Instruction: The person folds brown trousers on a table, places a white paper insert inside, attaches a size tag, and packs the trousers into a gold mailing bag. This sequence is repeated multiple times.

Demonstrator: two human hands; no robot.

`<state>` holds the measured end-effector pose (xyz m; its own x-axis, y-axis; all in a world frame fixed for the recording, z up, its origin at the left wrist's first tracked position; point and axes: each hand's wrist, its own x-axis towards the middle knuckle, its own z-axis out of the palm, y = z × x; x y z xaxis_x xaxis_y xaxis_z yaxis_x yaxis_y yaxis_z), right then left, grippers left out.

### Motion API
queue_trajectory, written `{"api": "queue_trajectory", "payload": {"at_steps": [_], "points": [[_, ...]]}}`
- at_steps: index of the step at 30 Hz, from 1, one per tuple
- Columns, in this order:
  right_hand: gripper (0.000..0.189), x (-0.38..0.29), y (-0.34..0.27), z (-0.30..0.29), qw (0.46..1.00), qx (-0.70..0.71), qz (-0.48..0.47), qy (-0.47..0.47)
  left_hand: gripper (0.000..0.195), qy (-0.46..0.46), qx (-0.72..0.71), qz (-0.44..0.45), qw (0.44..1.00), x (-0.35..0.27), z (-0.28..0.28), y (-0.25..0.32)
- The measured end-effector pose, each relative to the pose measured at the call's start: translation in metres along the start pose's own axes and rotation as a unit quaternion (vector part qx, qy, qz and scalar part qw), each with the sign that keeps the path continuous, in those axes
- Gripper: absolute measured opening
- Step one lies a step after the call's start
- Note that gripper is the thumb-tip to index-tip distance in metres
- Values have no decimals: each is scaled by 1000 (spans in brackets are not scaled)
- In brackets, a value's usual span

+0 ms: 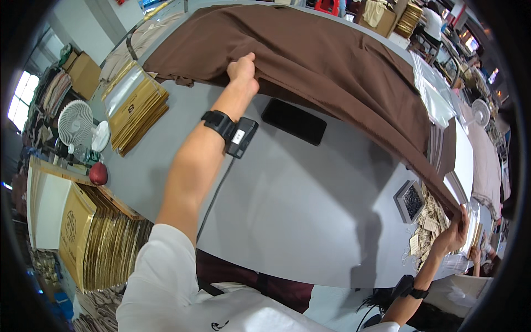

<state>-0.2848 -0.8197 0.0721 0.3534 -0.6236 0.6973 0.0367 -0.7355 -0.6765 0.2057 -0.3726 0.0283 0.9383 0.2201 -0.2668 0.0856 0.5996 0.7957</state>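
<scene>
A large piece of brown fabric (298, 45) with a stitched edge spreads over the far half of the grey table (282, 199). My left hand (244, 72) grips its near edge around the middle, arm stretched forward. Off to the right, my right hand (454, 232) holds the same edge at a corner, above a heap of string tags. Between the two hands the edge is drawn taut and lifted, casting a shadow on the tabletop. A black smartphone (293, 121) lies on the table just under that edge. Both wrists wear strapped black devices.
Gold packaging bags (137, 108) are stacked at left, near a white fan (76, 122), a plastic bottle (85, 154) and a red apple-like object (98, 173). More bags (110, 240) stand lower left. At right are a small box (410, 201), string tags (429, 224) and white boards (460, 153).
</scene>
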Motion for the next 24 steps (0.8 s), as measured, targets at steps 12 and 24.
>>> {"api": "queue_trajectory", "payload": {"at_steps": [12, 24], "points": [[37, 33, 180, -120, 959, 77, 221, 157, 39, 157, -20, 172, 972, 110, -187, 181], [41, 18, -42, 36, 966, 68, -14, -249, 28, -12, 154, 227, 962, -9, -237, 201]]}}
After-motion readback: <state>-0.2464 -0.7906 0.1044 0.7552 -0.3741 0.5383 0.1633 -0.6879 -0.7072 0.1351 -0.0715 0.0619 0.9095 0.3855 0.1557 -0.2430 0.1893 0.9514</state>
